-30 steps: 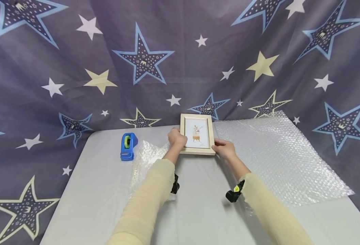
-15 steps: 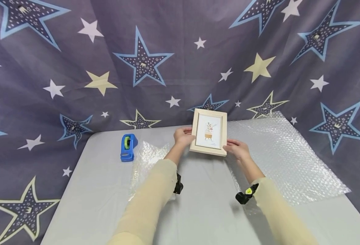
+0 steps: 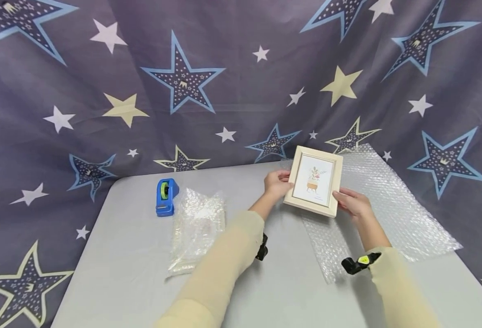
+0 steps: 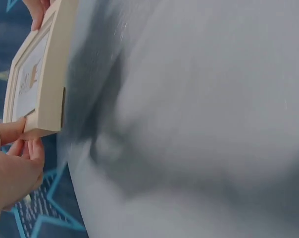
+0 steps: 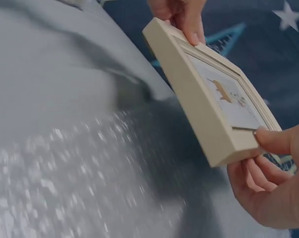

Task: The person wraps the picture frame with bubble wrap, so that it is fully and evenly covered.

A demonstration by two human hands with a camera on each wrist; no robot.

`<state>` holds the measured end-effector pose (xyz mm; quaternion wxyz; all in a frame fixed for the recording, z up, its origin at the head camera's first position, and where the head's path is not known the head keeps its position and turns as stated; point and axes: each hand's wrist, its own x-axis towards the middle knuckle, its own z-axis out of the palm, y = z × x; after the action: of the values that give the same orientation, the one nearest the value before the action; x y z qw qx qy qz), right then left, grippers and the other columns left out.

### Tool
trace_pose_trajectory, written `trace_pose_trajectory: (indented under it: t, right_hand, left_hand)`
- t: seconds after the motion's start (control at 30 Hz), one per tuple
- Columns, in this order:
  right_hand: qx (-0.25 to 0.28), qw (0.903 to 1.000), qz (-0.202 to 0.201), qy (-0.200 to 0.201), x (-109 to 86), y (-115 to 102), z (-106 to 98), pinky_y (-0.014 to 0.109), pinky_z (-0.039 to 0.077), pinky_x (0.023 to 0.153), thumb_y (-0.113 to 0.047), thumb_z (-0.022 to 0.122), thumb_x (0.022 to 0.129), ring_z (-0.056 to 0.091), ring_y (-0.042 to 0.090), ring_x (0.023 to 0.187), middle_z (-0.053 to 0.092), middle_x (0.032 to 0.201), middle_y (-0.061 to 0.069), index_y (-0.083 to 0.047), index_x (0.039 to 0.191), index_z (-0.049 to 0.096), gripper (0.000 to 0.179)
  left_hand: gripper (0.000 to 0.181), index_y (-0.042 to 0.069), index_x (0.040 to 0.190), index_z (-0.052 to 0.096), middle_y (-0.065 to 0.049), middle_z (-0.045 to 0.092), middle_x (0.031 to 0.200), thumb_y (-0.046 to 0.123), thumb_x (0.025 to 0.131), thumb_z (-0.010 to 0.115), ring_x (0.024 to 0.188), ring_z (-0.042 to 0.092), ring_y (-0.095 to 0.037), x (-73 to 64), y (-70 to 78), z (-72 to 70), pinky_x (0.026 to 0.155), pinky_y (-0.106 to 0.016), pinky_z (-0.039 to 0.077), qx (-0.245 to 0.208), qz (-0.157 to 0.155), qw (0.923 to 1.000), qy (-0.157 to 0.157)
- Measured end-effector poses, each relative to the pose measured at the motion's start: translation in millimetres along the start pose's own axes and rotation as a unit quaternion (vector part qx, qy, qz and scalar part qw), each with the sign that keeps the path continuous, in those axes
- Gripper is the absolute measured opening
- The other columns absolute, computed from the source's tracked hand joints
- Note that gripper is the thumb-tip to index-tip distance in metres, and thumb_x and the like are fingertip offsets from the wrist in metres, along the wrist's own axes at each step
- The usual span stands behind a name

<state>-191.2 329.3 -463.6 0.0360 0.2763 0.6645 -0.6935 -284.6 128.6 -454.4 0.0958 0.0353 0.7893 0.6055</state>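
Observation:
A pale wooden picture frame (image 3: 313, 182), showing a plant in an orange pot, is held tilted above the table with its picture side up. My left hand (image 3: 277, 184) grips its left edge, thumb on the front and fingers beneath, as the left wrist view also shows. On the opposite edge my right hand (image 3: 353, 202) pinches the frame (image 5: 204, 94) the same way, near the lower corner. Beneath and to the right lies a flat sheet of bubble wrap (image 3: 388, 214), partly hidden by the frame and my right arm.
A blue tape dispenser (image 3: 166, 197) with a green roll stands at the left on the grey-white table (image 3: 121, 255). Beside it lies a packet wrapped in bubble wrap (image 3: 197, 228). A star-patterned curtain (image 3: 241, 82) hangs along the table's back edge.
Both hands have lifted the picture frame off the table and carried it right, over the bubble wrap's left part. More of the wrapped packet is visible at the left.

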Motion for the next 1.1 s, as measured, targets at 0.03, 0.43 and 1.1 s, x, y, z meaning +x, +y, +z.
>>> trace_pose_trajectory:
  t: [0.03, 0.43, 1.1]
  right_hand:
    - [0.012, 0.9999, 0.007, 0.0, -0.1, 1.4, -4.9, 0.011, 0.053, 0.062, -0.013, 0.063, 0.091, 0.061, -0.007, 0.062, 0.062, 0.063, -0.021, 0.006, 0.148, 0.026, 0.07]
    - [0.092, 0.9938, 0.051, 0.036, -3.9, 18.4, -51.0, 0.015, 0.055, 0.059, -0.005, 0.065, 0.088, 0.063, -0.002, 0.058, 0.065, 0.057, -0.014, 0.004, 0.148, 0.024, 0.073]
    - [0.052, 0.9918, 0.075, 0.089, -3.7, 43.9, -65.1, 0.015, 0.053, 0.054, -0.006, 0.069, 0.085, 0.059, -0.003, 0.053, 0.059, 0.052, -0.017, 0.005, 0.148, 0.025, 0.077]
  left_hand:
    - [0.036, -0.003, 0.112, 0.068, -0.016, 0.073, 0.108, -0.009, 0.077, 0.069, 0.1, 0.071, -0.024, -1.4, 0.7, 4.2, 0.081, -0.019, 0.058, 0.001, 0.005, 1.0, -0.006]
    - [0.027, 0.001, 0.109, 0.07, -0.011, 0.074, 0.105, 0.003, 0.083, 0.069, 0.097, 0.071, -0.018, -24.4, -3.4, 48.0, 0.077, -0.012, 0.054, 0.062, 0.036, 0.9968, -0.035]
    - [0.056, 0.013, 0.125, 0.064, -0.003, 0.058, 0.137, 0.048, 0.103, 0.025, 0.129, 0.053, -0.017, -43.4, -36.4, 46.7, 0.108, -0.025, 0.044, 0.545, 0.161, 0.7986, -0.198]
